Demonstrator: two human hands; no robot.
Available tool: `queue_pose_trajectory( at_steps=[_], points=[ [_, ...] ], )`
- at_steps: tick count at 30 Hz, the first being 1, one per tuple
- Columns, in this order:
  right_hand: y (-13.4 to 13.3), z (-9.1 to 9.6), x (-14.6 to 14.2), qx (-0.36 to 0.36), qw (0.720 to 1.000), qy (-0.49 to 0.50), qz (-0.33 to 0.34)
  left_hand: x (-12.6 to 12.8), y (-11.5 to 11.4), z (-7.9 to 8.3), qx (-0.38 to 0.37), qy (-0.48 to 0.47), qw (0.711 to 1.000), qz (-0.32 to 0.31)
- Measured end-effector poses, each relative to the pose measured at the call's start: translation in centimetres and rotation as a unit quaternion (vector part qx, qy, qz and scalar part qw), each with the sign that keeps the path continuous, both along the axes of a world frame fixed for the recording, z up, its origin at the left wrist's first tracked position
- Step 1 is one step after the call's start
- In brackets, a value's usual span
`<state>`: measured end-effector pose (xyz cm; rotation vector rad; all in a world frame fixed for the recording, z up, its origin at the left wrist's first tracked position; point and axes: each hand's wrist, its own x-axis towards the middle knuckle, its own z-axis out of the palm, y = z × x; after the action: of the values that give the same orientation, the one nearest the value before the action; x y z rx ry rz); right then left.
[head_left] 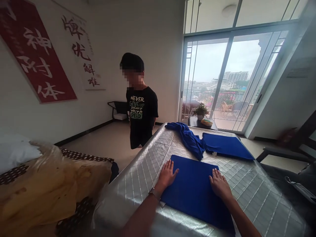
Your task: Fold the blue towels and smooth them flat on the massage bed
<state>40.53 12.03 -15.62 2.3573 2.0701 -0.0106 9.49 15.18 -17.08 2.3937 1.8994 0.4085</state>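
A folded blue cloth lies flat on a silver quilted table cover in front of me. My left hand rests open on the cloth's left edge, fingers spread. Flat on the cloth's right part lies my right hand, also open. Beyond them sits a second folded blue cloth. A crumpled blue cloth lies to its left, near the table's far end.
A person in a black printed T-shirt stands past the table's far left corner. A bed with a yellowish cover is at the left. A small potted plant stands by the glass balcony doors.
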Motion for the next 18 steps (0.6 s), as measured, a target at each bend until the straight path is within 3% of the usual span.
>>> queue_pose_trajectory(
  at_steps=[4, 7, 12, 18],
  points=[
    [1.9, 0.8, 0.1, 0.013, 1.000, 0.006, 0.000, -0.1, 0.0, 0.0, -0.003, -0.009, 1.000, 0.001],
    [2.7, 0.0, 0.4, 0.028, 0.999, 0.029, -0.013, 0.0, 0.0, -0.1, 0.001, -0.007, 1.000, 0.004],
    [2.8, -1.4, 0.7, 0.034, 0.999, 0.031, -0.014, 0.0, -0.1, 0.1, -0.006, 0.010, 1.000, 0.008],
    [2.6, -0.8, 0.3, 0.033, 0.999, 0.037, -0.019, -0.3, 0.0, 0.5, -0.033, 0.030, 0.999, 0.005]
  ],
)
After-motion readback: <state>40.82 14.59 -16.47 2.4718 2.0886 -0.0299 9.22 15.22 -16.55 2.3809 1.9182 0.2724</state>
